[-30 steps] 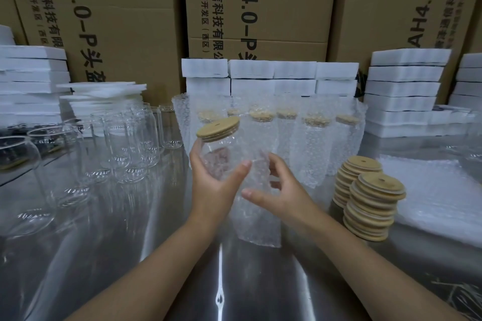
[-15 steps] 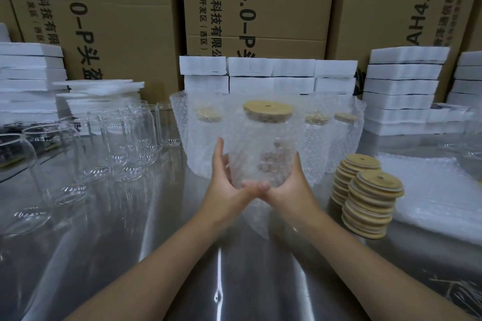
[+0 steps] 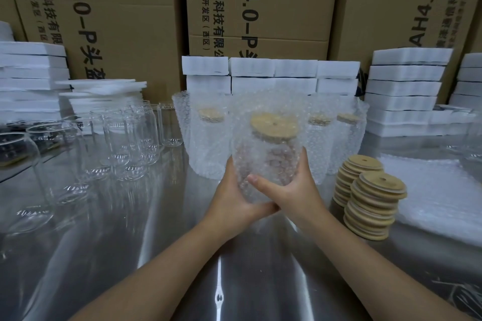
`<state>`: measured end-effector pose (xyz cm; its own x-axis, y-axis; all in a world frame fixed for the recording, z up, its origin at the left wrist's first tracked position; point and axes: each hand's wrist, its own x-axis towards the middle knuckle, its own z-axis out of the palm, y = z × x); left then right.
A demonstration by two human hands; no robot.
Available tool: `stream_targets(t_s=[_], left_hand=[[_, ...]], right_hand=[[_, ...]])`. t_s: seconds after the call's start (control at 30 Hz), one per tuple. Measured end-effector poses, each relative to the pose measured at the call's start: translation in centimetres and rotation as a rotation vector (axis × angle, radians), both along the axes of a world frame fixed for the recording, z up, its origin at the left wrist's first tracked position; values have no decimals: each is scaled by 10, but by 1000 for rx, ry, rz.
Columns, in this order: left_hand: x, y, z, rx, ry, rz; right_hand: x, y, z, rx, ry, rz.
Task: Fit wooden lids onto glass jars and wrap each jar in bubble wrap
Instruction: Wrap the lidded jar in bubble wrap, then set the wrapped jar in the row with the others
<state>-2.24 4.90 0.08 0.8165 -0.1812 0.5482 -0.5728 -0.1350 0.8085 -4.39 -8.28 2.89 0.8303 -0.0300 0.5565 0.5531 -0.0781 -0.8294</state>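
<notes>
Left grip (image 3: 230, 199) and right grip (image 3: 294, 190) clasp the bubble-wrapped clear glass jar (image 3: 263, 161) with its round wooden lid (image 3: 273, 125) over the shiny steel surface (image 3: 182, 255). We judge the loose wrap may slip or unroll, dropping it onto wrapped jars (image 3: 206, 143) at 12 o'clock.

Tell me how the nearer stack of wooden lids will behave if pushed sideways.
The nearer stack of lids sits uneven, its discs offset, so it would probably slide apart or topple rather than move as one. On the shiny metal table, its base likely skids easily.
</notes>
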Motion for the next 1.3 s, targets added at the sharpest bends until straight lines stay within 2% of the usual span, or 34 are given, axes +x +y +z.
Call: stream_targets(t_s=[0.23, 0.37, 0.5, 0.73, 0.9, 1.1, 1.13, 1.2, 1.23, 1.3], left_hand=[[5, -5, 1, -74, -24, 7], [6, -4, 7, -90, -44, 13], [3, 4, 5, 84, 36, 128], [13, 5, -12, 473, 167, 133], [18, -4, -17, 533, 154, 101], [21, -6, -21, 595, 84, 99], [23, -7, -21, 610, 44, 147], [30, -10, -21, 667, -37, 370], [34, -11, -19, 685, -21, 494], [43, -10, -16, 648, 146, 630]], right_hand=[[0, 5, -3, -97, 6, -36], [3, 11, 5, -228, 38, -222], [21, -3, 25, -363, -26, -391], [60, -30, 18, -281, 38, -735], [78, -32, 12, -305, -42, -761], [101, -19, 4, -467, -37, -757], [105, -18, 5, -486, -25, -764], [112, -18, 9, -500, 11, -768], [114, -19, 11, -497, 28, -766], [116, -18, 13, -482, 43, -770]])
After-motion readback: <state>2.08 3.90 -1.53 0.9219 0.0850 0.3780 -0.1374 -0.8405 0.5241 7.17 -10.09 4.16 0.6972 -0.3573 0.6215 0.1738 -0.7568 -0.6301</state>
